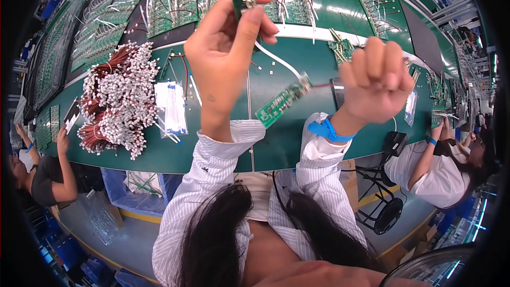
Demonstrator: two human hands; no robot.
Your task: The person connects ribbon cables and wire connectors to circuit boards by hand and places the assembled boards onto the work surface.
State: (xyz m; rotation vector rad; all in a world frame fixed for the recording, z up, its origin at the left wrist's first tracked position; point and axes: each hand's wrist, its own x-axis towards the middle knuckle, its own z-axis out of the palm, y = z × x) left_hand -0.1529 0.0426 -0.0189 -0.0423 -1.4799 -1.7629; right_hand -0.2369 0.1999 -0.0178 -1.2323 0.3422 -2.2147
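My left hand (226, 40) is raised over the table, pinching a small green circuit board (243, 0) between thumb and fingers. From that hand a white flat cable (281, 59) runs down to a longer green circuit board (281, 101), which hangs tilted in the air, slightly blurred. A thin dark red wire (321, 84) stretches from this hanging board to my right hand (376, 82). The fingers there are curled closed around the wire's end, which they hide. A blue band (329, 129) circles my right wrist.
A heap of red-brown wire bundles with white connectors (119, 95) lies left on the green table (212, 151), beside a bag of white cables (171, 107). Rows of wired boards (172, 0) fill the back. Co-workers sit at both sides; a black stool (385, 215) stands right.
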